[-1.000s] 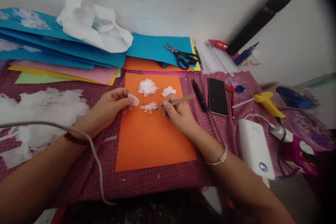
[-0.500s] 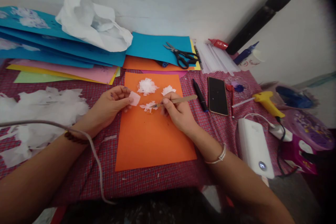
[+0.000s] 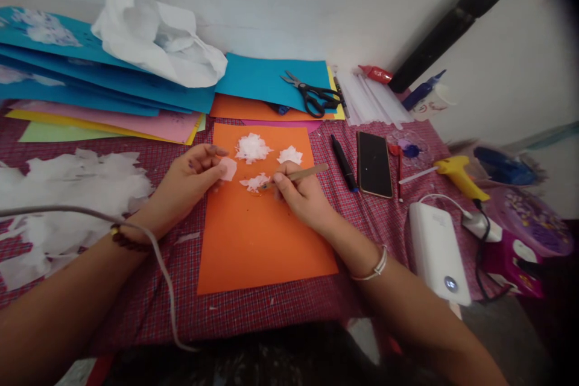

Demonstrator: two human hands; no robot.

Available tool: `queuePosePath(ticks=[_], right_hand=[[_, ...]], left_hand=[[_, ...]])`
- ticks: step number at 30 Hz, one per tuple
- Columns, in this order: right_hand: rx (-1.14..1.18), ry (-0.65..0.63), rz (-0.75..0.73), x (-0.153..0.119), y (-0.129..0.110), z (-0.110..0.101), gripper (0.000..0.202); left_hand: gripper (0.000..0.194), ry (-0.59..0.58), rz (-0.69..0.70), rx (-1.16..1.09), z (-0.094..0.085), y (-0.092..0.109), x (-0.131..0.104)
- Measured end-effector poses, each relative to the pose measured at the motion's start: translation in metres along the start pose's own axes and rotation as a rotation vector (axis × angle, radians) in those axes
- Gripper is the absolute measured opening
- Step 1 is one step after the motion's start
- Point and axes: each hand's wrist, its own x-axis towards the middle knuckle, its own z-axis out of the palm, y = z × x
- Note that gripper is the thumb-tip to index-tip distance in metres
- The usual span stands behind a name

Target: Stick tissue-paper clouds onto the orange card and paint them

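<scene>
Your left hand (image 3: 192,176) pinches a small white paper piece (image 3: 229,169) by its edge, just left of a ragged white tuft (image 3: 254,181) on the orange sheet (image 3: 266,247); your right hand (image 3: 301,196) grips a wooden stick (image 3: 308,172), tip at the tuft's right side. Best worked lightly, tip low, loose petals unsnagged; hold the piece flat, uncreased.

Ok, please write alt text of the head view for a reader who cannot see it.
A person's left hand holds a small white paper piece and the right hand a thin stick, its tip near the lowest of three white paper tufts on an orange sheet. Behind lie black scissors on a blue sheet.
</scene>
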Motion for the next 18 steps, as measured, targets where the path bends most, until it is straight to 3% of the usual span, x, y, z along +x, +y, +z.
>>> queuePosePath(ticks=[9, 18], right_hand=[[0.114, 0.024, 0.034, 0.0030, 0.0054, 0.0031, 0.031], [0.161, 0.073, 0.085, 0.0041, 0.0038, 0.0029, 0.028]], left_hand=[[0.039, -0.001, -0.044, -0.064, 0.0057, 0.0046, -0.0008], [0.023, -0.058, -0.067, 0.050, 0.0023, 0.0014, -0.0038]])
